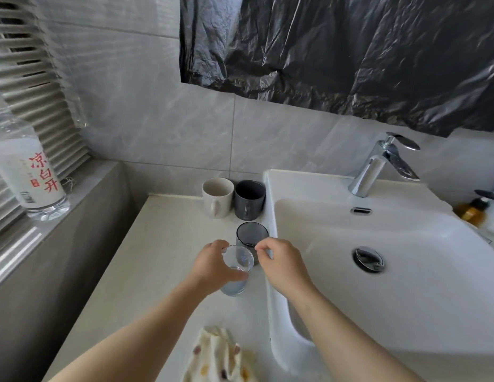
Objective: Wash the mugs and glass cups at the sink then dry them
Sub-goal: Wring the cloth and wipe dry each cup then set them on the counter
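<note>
Left hand: fingers and thumb curled round clear glass cup, at the counter just left of the sink; resting or just lifted, not clear which. Right hand: fingers curled, thumb and forefinger close together at the near rim of smoked grey glass, just behind the clear one; pinching or merely touching, impossible to tell. White mug and dark grey mug: upright, side by side, touching or nearly so, at the back of the counter by the wall. Faucet: no stream visible. Spotted cloth: crumpled at the near end of the counter, untouched. Step judged in hand: picking up glassware for washing; task apparently near its start, nothing in the basin. Next move likely to call for: carrying the clear cup rightward over the basin rim, a firm hold on smooth glass, and one free hand for the faucet lever.
</note>
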A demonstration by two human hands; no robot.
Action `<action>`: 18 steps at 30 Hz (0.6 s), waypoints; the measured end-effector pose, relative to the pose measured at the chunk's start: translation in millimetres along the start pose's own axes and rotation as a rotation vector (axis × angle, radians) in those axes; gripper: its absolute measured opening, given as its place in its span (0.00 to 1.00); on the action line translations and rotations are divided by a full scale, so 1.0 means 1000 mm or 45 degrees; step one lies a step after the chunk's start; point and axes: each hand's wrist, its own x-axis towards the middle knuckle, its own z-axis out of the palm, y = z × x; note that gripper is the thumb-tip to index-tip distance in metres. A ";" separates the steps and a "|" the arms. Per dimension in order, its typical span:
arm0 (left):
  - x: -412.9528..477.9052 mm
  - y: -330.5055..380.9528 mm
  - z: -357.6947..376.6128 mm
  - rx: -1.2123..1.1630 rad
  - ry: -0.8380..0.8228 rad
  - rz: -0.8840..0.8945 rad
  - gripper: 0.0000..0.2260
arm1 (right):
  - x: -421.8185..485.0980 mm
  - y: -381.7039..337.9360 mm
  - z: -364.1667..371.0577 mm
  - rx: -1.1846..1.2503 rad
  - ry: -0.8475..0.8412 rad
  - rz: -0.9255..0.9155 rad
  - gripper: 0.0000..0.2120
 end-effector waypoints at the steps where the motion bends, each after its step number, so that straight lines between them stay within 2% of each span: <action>1: 0.001 -0.003 -0.005 0.019 0.018 -0.007 0.35 | 0.001 0.000 0.001 -0.033 0.019 -0.013 0.10; 6: 0.006 -0.023 -0.039 0.087 0.086 -0.054 0.36 | 0.012 -0.006 0.011 -0.301 0.125 -0.157 0.09; 11: 0.015 -0.039 -0.068 0.126 0.127 -0.096 0.36 | 0.036 -0.014 0.032 -0.517 -0.005 -0.319 0.06; 13: 0.020 -0.043 -0.075 0.145 0.145 -0.108 0.36 | 0.049 -0.013 0.038 -0.669 -0.072 -0.277 0.06; 16: 0.029 -0.050 -0.086 0.147 0.170 -0.115 0.36 | 0.068 -0.009 0.046 -0.833 -0.283 -0.100 0.17; 18: 0.035 -0.054 -0.092 0.141 0.182 -0.119 0.36 | 0.075 -0.009 0.048 -0.917 -0.354 -0.037 0.19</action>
